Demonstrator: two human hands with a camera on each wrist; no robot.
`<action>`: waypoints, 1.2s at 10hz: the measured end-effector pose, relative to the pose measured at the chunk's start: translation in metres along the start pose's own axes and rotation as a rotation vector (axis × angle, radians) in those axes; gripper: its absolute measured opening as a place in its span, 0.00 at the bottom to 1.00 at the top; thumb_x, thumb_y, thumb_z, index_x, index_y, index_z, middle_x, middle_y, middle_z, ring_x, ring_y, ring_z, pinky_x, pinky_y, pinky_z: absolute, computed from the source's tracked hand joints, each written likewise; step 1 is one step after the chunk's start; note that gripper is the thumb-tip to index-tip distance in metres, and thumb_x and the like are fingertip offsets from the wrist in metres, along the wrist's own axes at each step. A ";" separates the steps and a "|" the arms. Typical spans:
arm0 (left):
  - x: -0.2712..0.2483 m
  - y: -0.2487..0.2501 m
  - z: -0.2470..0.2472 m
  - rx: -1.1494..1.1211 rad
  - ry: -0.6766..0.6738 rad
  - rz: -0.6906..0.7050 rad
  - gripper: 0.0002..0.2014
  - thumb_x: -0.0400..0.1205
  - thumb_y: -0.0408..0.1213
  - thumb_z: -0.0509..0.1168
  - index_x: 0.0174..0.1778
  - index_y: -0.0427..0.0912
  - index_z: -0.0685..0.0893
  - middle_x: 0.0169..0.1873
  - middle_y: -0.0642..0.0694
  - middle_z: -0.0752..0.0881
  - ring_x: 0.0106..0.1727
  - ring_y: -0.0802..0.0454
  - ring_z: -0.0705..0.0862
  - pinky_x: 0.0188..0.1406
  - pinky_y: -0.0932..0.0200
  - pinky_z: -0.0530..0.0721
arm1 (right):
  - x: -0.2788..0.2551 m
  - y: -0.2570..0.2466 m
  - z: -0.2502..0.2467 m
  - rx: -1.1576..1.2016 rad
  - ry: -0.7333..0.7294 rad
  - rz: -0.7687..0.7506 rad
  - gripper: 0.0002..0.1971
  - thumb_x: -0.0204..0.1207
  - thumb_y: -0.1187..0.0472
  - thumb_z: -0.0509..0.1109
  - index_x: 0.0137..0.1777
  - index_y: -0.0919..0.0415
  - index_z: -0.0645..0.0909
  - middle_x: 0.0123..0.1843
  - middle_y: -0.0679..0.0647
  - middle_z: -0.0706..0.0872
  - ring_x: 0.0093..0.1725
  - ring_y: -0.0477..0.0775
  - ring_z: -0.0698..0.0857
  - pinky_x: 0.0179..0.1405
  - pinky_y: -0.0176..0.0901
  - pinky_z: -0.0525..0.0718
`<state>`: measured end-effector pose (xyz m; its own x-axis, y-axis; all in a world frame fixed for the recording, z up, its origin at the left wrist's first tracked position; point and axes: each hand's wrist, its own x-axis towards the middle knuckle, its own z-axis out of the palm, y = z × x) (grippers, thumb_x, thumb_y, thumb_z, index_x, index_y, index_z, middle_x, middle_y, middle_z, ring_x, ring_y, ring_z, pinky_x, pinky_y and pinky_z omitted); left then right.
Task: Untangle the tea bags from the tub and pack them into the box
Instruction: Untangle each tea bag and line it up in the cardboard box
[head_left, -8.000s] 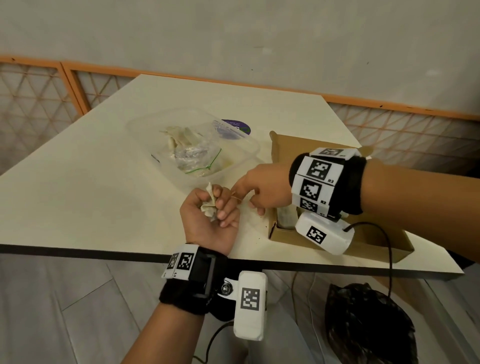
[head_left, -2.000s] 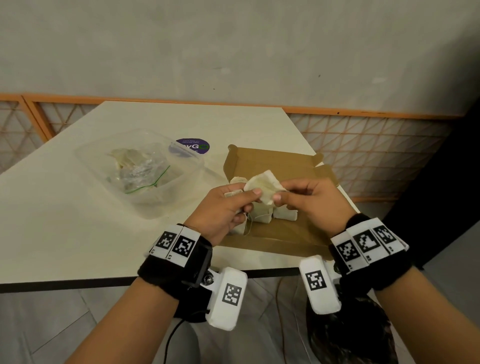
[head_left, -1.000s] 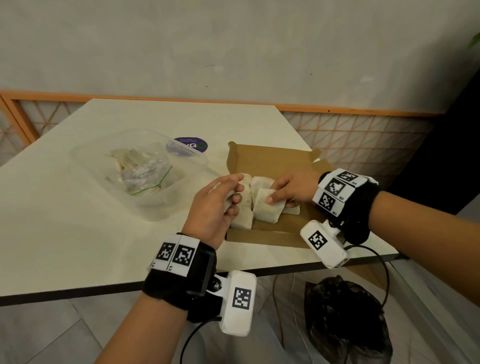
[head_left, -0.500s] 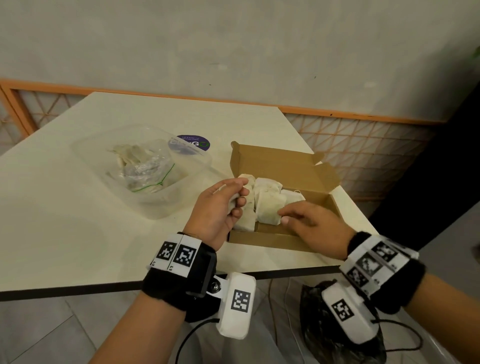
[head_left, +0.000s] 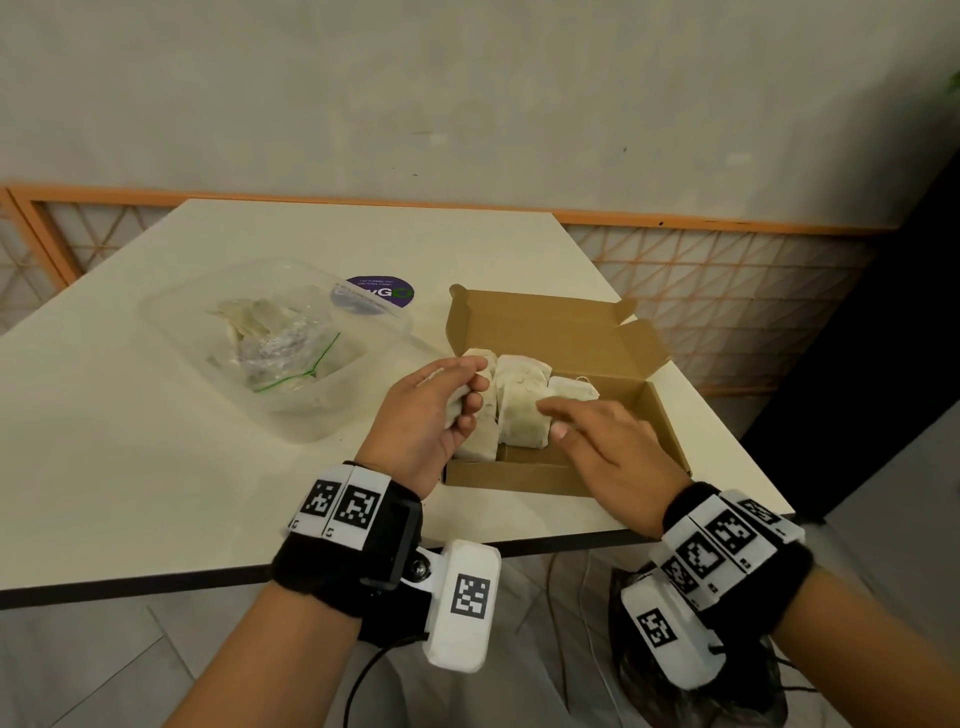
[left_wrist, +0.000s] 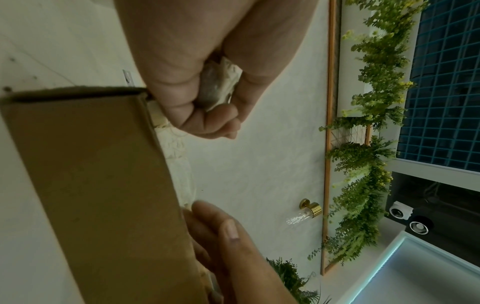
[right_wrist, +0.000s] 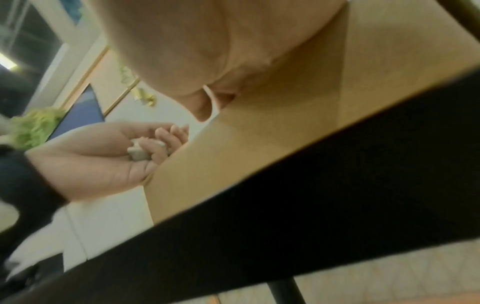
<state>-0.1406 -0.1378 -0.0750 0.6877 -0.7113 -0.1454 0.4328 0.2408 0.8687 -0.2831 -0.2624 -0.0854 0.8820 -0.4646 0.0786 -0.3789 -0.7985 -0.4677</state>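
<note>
An open brown cardboard box sits near the table's right front corner, with several pale tea bags standing side by side in its left end. My left hand hovers at the box's left wall, fingers curled round a crumpled tea bag, which also shows as the tea bag in the right wrist view. My right hand lies over the box with fingers extended, touching the packed bags and holding nothing. The clear plastic tub to the left holds more tangled tea bags.
A crumpled clear zip bag with a green line lies in the tub. A round purple sticker is on the table behind it. The table's front edge is close below my wrists. A dark bag sits on the floor.
My right hand came back from the box's near wall and now lies on the packed bags. My left hand has kept its tea bag at the box's left side.
</note>
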 end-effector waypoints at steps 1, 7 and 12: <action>-0.001 0.000 0.000 0.010 0.005 0.004 0.07 0.84 0.31 0.61 0.46 0.37 0.85 0.31 0.47 0.81 0.29 0.58 0.76 0.21 0.71 0.74 | 0.005 -0.004 0.000 0.051 0.003 0.109 0.18 0.84 0.47 0.50 0.67 0.44 0.75 0.66 0.45 0.79 0.72 0.50 0.68 0.73 0.55 0.63; 0.000 -0.002 0.002 0.013 0.030 0.012 0.06 0.84 0.30 0.61 0.47 0.36 0.84 0.31 0.46 0.81 0.28 0.58 0.77 0.22 0.70 0.75 | 0.015 -0.002 -0.007 0.094 -0.253 0.189 0.23 0.85 0.44 0.45 0.79 0.38 0.55 0.83 0.41 0.56 0.83 0.49 0.48 0.79 0.58 0.40; -0.002 -0.004 0.003 0.018 0.048 0.030 0.06 0.83 0.29 0.62 0.47 0.35 0.85 0.30 0.46 0.81 0.27 0.58 0.77 0.22 0.70 0.75 | 0.029 0.012 -0.006 0.211 -0.286 0.188 0.24 0.85 0.49 0.50 0.81 0.44 0.56 0.83 0.43 0.55 0.83 0.55 0.48 0.82 0.54 0.46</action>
<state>-0.1454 -0.1398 -0.0764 0.7277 -0.6712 -0.1414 0.4014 0.2495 0.8813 -0.2635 -0.2876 -0.0828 0.8562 -0.4464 -0.2599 -0.5018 -0.5993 -0.6237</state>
